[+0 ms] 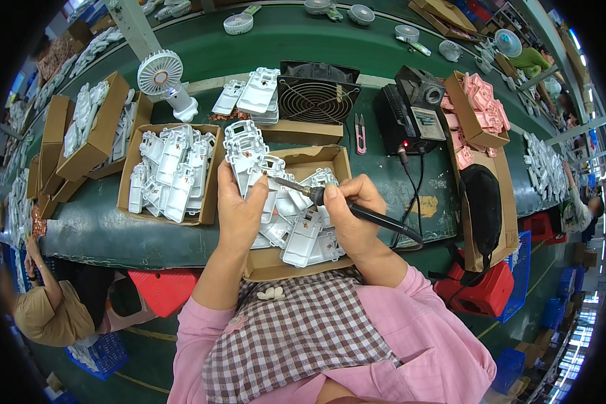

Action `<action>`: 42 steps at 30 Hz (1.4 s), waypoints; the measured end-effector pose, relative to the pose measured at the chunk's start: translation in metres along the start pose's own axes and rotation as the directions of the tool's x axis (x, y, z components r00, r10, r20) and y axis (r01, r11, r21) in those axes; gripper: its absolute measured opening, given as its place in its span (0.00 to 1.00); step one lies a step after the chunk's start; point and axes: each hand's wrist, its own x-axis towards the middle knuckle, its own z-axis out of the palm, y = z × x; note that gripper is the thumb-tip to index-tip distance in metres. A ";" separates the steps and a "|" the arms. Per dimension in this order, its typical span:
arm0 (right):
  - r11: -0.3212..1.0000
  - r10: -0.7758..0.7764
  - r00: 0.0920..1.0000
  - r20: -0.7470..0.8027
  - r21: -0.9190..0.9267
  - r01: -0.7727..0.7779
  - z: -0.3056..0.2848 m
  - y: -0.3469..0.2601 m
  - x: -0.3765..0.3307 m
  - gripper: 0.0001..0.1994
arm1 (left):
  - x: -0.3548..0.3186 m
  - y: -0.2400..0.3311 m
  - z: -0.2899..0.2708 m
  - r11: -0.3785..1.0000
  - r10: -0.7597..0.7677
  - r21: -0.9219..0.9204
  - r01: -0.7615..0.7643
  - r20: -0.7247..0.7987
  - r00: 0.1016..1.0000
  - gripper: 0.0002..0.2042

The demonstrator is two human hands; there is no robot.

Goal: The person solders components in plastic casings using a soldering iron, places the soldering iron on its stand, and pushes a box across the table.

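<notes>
My left hand [241, 212] grips white plastic housings [242, 145], at least two of them overlapping, held up over an open cardboard box [299, 272]. Wrapped in my right hand [358, 215] is a soldering iron [297, 187], slanting left. Its tip is close to a small coppery spot on the held housing, near my left thumb; whether it touches, I cannot tell. More white housings [303, 236] lie piled in the box below. From the iron's black handle a cable loops back to the soldering station [405, 124], which shows a red light.
To the left stands a cardboard box of white housings [182, 172]. Behind are a white handheld fan [160, 74], a black cooling fan [316, 97] and pink thread snips [361, 138]. Pink parts [478, 101] sit at right. A green conveyor [283, 44] runs beyond; another person [54, 310] is at left.
</notes>
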 end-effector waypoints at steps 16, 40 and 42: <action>0.991 0.085 0.996 -0.027 0.106 -0.082 -0.001 0.001 -0.002 0.10 | -0.002 -0.003 -0.001 0.996 -0.004 0.093 0.000 0.039 0.999 0.24; 0.962 0.000 0.996 -0.084 0.270 0.022 -0.007 0.005 -0.008 0.07 | -0.002 0.001 0.001 0.944 -0.131 -0.285 0.168 0.142 0.981 0.17; 0.975 -0.018 0.997 -0.072 0.220 0.034 -0.005 0.005 -0.007 0.07 | -0.004 -0.001 0.000 0.979 -0.125 -0.147 0.144 0.131 0.984 0.15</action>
